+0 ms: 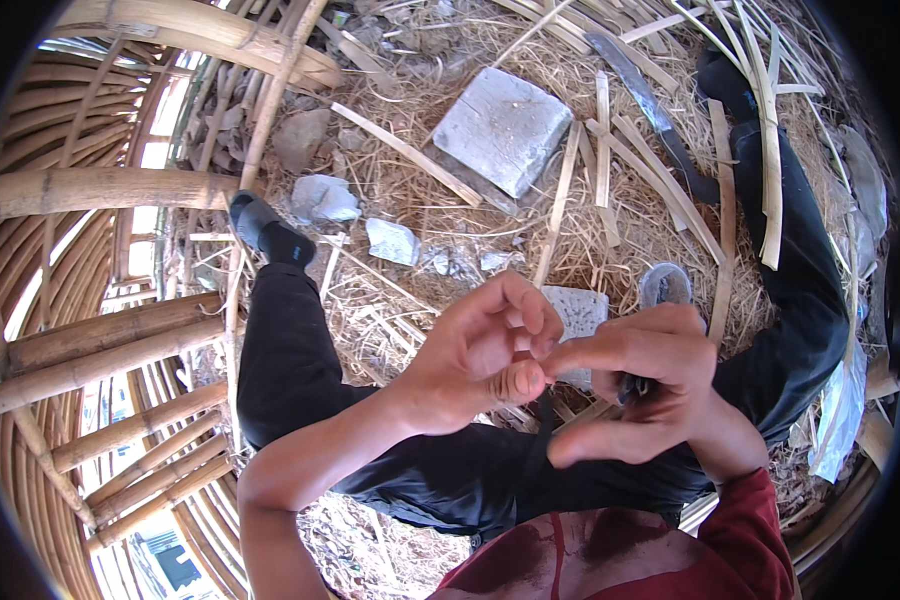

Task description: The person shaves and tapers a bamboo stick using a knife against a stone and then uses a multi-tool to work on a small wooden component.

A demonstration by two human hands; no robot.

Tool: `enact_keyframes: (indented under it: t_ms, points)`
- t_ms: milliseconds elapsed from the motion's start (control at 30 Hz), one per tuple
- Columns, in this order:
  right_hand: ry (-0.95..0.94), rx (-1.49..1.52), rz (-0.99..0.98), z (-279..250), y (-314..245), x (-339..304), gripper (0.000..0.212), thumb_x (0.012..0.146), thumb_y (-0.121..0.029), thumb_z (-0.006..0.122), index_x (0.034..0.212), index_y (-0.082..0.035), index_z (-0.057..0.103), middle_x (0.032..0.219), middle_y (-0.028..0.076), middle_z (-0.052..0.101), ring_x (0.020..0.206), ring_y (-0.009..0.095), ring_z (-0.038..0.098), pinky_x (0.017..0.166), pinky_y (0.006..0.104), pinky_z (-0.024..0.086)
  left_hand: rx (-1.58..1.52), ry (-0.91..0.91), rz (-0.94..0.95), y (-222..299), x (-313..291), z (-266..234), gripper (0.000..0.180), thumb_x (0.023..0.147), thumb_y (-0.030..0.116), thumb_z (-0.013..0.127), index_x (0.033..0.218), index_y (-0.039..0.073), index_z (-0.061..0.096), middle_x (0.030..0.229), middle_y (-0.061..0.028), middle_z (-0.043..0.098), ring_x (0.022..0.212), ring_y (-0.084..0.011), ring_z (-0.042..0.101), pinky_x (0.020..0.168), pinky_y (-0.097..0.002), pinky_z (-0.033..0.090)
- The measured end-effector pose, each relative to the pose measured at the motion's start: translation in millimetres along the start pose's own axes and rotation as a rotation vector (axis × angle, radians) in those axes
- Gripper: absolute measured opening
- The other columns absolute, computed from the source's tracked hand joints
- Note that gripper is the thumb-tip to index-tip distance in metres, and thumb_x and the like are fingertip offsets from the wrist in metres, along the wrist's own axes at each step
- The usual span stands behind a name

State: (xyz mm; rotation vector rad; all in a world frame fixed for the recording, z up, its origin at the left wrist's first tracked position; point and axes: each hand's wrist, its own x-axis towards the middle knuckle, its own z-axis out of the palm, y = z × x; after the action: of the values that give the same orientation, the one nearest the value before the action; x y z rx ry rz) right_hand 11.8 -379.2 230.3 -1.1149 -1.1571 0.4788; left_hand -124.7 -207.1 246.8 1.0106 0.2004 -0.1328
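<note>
My left hand [465, 355] is curled, its thumb and fingertips drawn together at the tip of my right index finger. Whatever may lie between those fingertips is too small to make out. My right hand [660, 380] points its index finger toward the left, with its thumb held apart below. Its other fingers curl round a small dark object [630, 388], mostly hidden in the palm, whose kind I cannot tell. Both hands are above my lap. Beneath and beyond them are a pale speckled block [576, 318] and a clear cup [665, 285].
A square grey block [503, 130] sits farther off on straw-covered ground. Right of it lies a long-bladed knife [635, 90] with a dark handle, among split bamboo strips [720, 220]. Broken white stones [393, 242] lie near my left foot. A bamboo frame [110, 190] stands at left.
</note>
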Motion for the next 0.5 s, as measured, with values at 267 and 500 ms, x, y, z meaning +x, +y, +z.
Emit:
enact_keyframes:
  t_ms: [267, 500]
  points:
    - [0.124, 0.178, -0.045, 23, 6, -3, 0.026, 0.080, -0.004, 0.084, 0.105, 0.000, 0.076, 0.077, 0.007, 0.076, 0.048, 0.007, 0.062, 0.044, 0.0198, 0.042, -0.103, -0.081, -0.097, -7, 0, -4, 0.046, 0.085, 0.022, 0.085, 0.108, 0.010, 0.048, 0.104, -0.0021, 0.055, 0.100, -0.0146, 0.058, 0.086, -0.0316, 0.048]
    - [0.146, 0.250, -0.057, 24, 4, -6, 0.021, 0.081, 0.000, 0.083, 0.101, 0.001, 0.075, 0.083, 0.010, 0.077, 0.054, 0.009, 0.068, 0.046, 0.0192, 0.045, -0.174, -0.157, -0.155, -11, 1, -4, 0.051, 0.084, 0.025, 0.086, 0.115, 0.009, 0.049, 0.112, -0.0083, 0.062, 0.110, -0.0194, 0.061, 0.091, -0.0328, 0.048]
